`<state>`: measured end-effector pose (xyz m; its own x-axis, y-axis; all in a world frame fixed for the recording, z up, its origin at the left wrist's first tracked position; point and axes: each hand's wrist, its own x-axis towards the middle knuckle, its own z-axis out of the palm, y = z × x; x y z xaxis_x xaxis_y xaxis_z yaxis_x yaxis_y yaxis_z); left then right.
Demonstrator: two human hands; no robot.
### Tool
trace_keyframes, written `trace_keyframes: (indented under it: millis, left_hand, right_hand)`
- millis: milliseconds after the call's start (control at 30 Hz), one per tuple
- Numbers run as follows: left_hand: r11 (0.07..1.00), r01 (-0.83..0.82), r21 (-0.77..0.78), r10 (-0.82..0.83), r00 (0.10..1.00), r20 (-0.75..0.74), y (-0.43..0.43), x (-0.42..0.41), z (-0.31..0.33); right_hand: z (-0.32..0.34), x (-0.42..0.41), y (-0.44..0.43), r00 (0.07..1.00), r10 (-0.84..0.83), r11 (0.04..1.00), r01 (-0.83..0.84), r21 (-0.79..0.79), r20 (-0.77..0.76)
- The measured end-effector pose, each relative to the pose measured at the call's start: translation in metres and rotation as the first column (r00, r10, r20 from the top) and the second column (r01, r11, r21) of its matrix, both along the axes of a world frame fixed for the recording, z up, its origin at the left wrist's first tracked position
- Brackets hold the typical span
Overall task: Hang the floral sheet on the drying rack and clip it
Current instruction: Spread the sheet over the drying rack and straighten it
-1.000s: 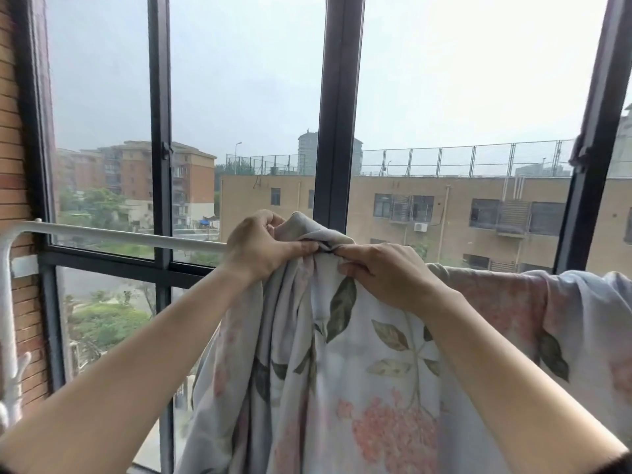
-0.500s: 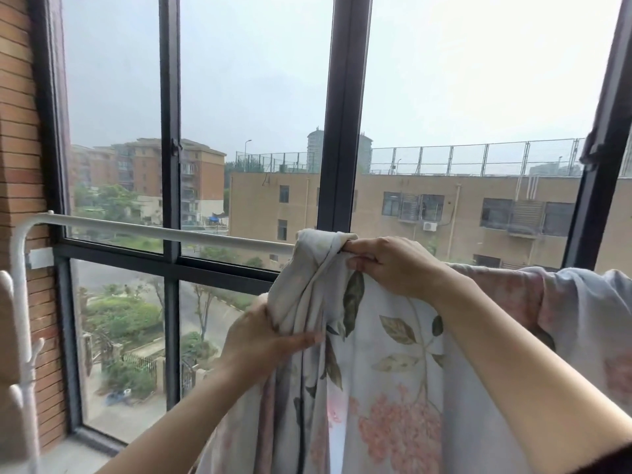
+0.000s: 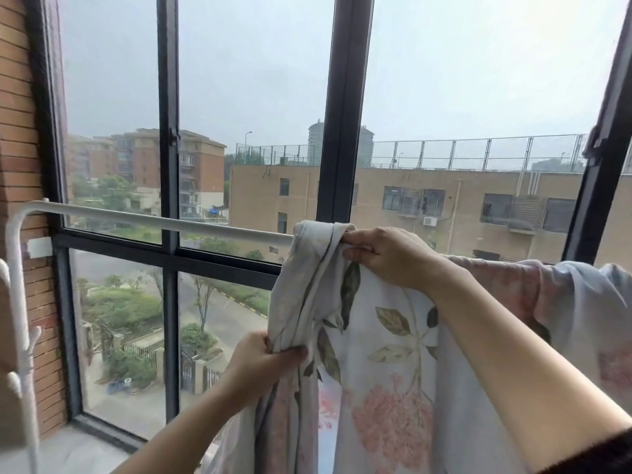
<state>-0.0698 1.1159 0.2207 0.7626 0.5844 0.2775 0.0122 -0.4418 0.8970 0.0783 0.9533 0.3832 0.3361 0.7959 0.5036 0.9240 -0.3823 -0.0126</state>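
The floral sheet (image 3: 393, 354), pale with pink blossoms and green leaves, hangs over the white bar of the drying rack (image 3: 164, 222) from the middle to the right edge. Its left edge is bunched into folds. My right hand (image 3: 383, 254) grips the top of that bunched edge on the bar. My left hand (image 3: 263, 360) grips the same bunched folds lower down, well below the bar. No clip is in view.
The rack's white upright (image 3: 20, 302) with small hooks stands at the far left, by a brick wall (image 3: 17, 131). Right behind the bar is a dark-framed window (image 3: 342, 114). The left stretch of the bar is bare.
My left hand has dropped from the top of the sheet at the bar to a grip lower on the bunched edge. The right hand stays at the top. The view shifted left.
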Motion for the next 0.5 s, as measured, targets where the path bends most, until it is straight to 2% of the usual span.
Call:
trace_keyframes:
  millis: [167, 333, 500]
  left_hand:
    - [0.998, -0.061, 0.027, 0.054, 0.976, 0.212, 0.005, -0.032, 0.065]
    - [0.988, -0.062, 0.144, 0.028, 0.973, 0.231, 0.021, -0.035, 0.13]
    - [0.961, -0.157, 0.229, 0.088, 0.955, 0.284, 0.026, -0.003, 0.175]
  right_hand:
    - [0.003, 0.003, -0.002, 0.999, -0.001, 1.0, 0.001, -0.004, -0.038]
    - [0.004, 0.009, -0.009, 0.994, 0.014, 1.0, -0.012, 0.019, -0.106]
    - [0.003, 0.016, -0.029, 0.993, -0.033, 0.998, 0.038, 0.049, -0.113]
